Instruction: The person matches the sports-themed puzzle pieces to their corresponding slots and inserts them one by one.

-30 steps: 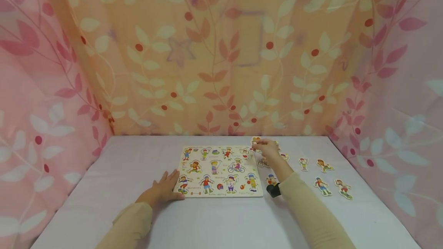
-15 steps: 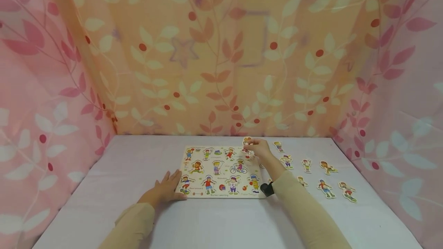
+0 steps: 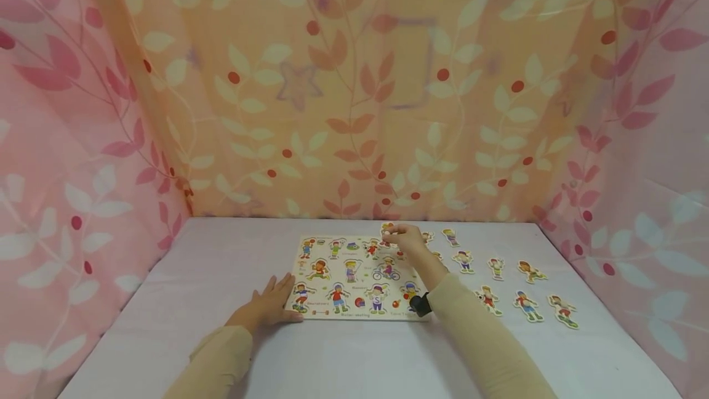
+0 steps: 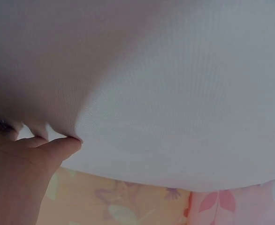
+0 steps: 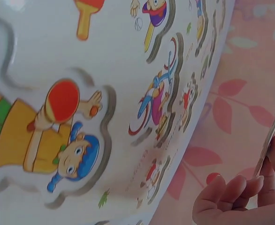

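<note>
Puzzle board (image 3: 335,271): flat on white tablecloth (image 3: 332,362); printed sports figures in shallow recesses (image 5: 43,140), apparently unfilled where readable in right wrist view.
Figure cut-out (image 3: 386,226): raised at the board's far edge, toward its right end; no contact with a recess visible; printed sport too small to name.
Right hand (image 3: 408,240): thumb and fingers clamped on the cut-out.
Left hand (image 3: 268,305): fingers apart, resting against the board's left edge and near-left corner; nothing seen in grasp.
Step in hand: probably matching cut-out to recess, judging by position; seating not yet done.
Next move: seems to call for choosing the same outline, turning the piece to suit, then lowering it flat.
Recess count: eleven (four far, three middle, four near); some at right partly covered.
Loose cut-outs (image 3: 528,306): nine at least partly visible, right of the board; possibly more behind right sleeve (image 3: 476,331).
Held count: one.
</note>
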A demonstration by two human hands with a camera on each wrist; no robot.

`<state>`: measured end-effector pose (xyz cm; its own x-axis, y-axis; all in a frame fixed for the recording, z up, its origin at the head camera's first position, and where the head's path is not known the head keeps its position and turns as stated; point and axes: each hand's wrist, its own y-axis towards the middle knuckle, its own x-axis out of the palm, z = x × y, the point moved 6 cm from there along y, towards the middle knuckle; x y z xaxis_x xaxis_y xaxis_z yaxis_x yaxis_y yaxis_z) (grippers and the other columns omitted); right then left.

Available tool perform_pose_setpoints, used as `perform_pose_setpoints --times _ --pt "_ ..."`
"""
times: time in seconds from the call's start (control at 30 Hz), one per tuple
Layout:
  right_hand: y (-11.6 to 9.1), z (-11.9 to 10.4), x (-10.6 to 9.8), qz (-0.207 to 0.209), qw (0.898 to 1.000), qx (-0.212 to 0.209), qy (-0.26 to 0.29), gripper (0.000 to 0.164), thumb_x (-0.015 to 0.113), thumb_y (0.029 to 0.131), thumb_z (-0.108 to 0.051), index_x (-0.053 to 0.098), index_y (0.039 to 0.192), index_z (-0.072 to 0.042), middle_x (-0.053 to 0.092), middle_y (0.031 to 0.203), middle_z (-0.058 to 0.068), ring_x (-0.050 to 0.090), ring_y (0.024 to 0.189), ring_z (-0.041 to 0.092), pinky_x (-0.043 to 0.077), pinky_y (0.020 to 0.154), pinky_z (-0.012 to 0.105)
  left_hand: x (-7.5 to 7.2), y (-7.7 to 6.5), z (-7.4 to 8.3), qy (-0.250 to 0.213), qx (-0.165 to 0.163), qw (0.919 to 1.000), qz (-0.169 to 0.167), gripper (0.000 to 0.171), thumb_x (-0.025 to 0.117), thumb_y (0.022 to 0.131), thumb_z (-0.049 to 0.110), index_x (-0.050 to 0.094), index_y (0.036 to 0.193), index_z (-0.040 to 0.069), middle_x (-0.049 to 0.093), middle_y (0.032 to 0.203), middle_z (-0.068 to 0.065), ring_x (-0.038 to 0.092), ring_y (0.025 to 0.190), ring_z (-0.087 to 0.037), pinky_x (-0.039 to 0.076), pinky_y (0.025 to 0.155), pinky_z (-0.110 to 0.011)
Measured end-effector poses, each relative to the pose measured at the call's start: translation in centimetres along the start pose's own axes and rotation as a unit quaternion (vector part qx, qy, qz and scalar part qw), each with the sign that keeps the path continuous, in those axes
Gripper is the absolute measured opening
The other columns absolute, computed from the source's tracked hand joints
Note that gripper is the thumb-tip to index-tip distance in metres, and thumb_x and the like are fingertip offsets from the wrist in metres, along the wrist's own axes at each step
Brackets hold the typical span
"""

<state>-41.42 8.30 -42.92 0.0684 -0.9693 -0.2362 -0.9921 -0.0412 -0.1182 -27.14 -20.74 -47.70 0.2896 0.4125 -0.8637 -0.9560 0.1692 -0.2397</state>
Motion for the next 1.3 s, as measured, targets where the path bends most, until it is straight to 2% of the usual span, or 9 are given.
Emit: perform_pose_setpoints --times 0.03,0.1,0.27,0.33,0.53,0.8,0.97,1.13,1.3 --pt "-0.1 0.0 0.2 -0.002 1.000 -0.003 -0.005 0.007 0.070 0.089 -0.008 0.066 0.091 -0.003 0.065 0.101 0.011 0.051 0.095 0.025 0.043 0.081 0.044 0.0 0.0 0.0 0.000 -0.001 1.0000 -0.001 0.101 0.076 0.080 0.044 0.024 0.149 -0.007 0.019 0.156 -0.026 0.007 0.142 -0.052 0.007 0.104 -0.076" --pt "-0.2 0.0 0.5 -0.006 1.000 -0.006 -0.007 0.010 0.070 0.089 -0.008 0.066 0.096 -0.002 0.065 0.103 0.011 0.050 0.074 0.019 0.044 0.067 0.037 0.1 0.0 0.0 -0.001 -0.001 1.0000 -0.001 0.101 0.076 0.080 0.044 0.024 0.149 -0.007 0.019 0.156 -0.026 0.007 0.142 -0.052 0.006 0.104 -0.076" --pt "-0.1 0.0 1.6 -0.018 1.000 -0.005 0.017 0.017 0.069 0.089 -0.006 0.066 0.104 0.002 0.062 0.112 0.015 0.058 0.083 0.024 0.052 0.080 0.041 -0.1 -0.2 0.2 -0.001 -0.004 1.0000 -0.002 0.100 0.076 0.081 0.043 0.024 0.149 -0.008 0.019 0.156 -0.026 0.006 0.142 -0.052 0.006 0.104 -0.076" --pt "-0.1 0.0 2.1 -0.025 0.999 -0.001 0.038 0.016 0.068 0.090 -0.004 0.065 0.103 0.004 0.060 0.116 0.019 0.053 0.112 0.034 0.041 0.101 0.053 -0.2 -0.2 0.4 -0.001 -0.008 1.0000 -0.003 0.100 0.076 0.081 0.042 0.024 0.149 -0.007 0.019 0.156 -0.026 0.006 0.142 -0.051 0.006 0.104 -0.076" --pt "0.2 0.2 3.0 -0.030 0.999 0.004 0.030 0.013 0.070 0.089 -0.006 0.065 0.099 0.001 0.062 0.111 0.015 0.053 0.109 0.033 0.043 0.094 0.051 -0.1 -0.1 0.3 0.002 -0.015 0.9999 -0.003 0.099 0.076 0.081 0.042 0.024 0.150 -0.006 0.019 0.157 -0.025 0.007 0.142 -0.051 0.007 0.105 -0.075" --pt "0.0 0.0 4.3 -0.035 0.999 0.000 0.001 0.021 0.071 0.088 -0.008 0.065 0.105 0.002 0.056 0.118 0.018 0.051 0.110 0.033 0.045 0.095 0.052 0.1 0.1 -0.1 0.005 -0.016 0.9999 0.001 0.099 0.076 0.081 0.043 0.025 0.150 -0.005 0.020 0.157 -0.024 0.007 0.142 -0.050 0.007 0.105 -0.074" --pt "-0.1 0.1 5.3 -0.039 0.999 0.008 0.008 0.018 0.072 0.088 -0.009 0.066 0.103 0.000 0.062 0.109 0.015 0.052 0.085 0.023 0.048 0.080 0.043 0.1 0.1 -0.2 0.004 -0.018 0.9998 0.000 0.099 0.077 0.080 0.042 0.025 0.150 -0.005 0.020 0.157 -0.024 0.007 0.142 -0.050 0.007 0.105 -0.074" --pt "0.0 0.3 6.4 -0.049 0.999 0.007 0.003 0.016 0.072 0.087 -0.010 0.067 0.100 -0.001 0.070 0.091 0.009 0.036 0.057 0.013 0.038 0.054 0.029 0.2 0.2 -0.2 0.003 -0.017 0.9998 0.002 0.099 0.077 0.080 0.042 0.025 0.150 -0.004 0.020 0.157 -0.023 0.007 0.142 -0.050 0.007 0.105 -0.074" --pt "0.1 0.5 7.5 -0.060 0.998 0.017 0.026 0.015 0.073 0.086 -0.006 0.067 0.099 -0.001 0.068 0.089 0.006 0.029 0.051 0.010 0.031 0.052 0.026 0.2 0.1 -0.2 0.000 -0.013 0.9999 0.004 0.098 0.077 0.080 0.042 0.025 0.150 -0.004 0.019 0.157 -0.023 0.007 0.142 -0.050 0.006 0.105 -0.074"
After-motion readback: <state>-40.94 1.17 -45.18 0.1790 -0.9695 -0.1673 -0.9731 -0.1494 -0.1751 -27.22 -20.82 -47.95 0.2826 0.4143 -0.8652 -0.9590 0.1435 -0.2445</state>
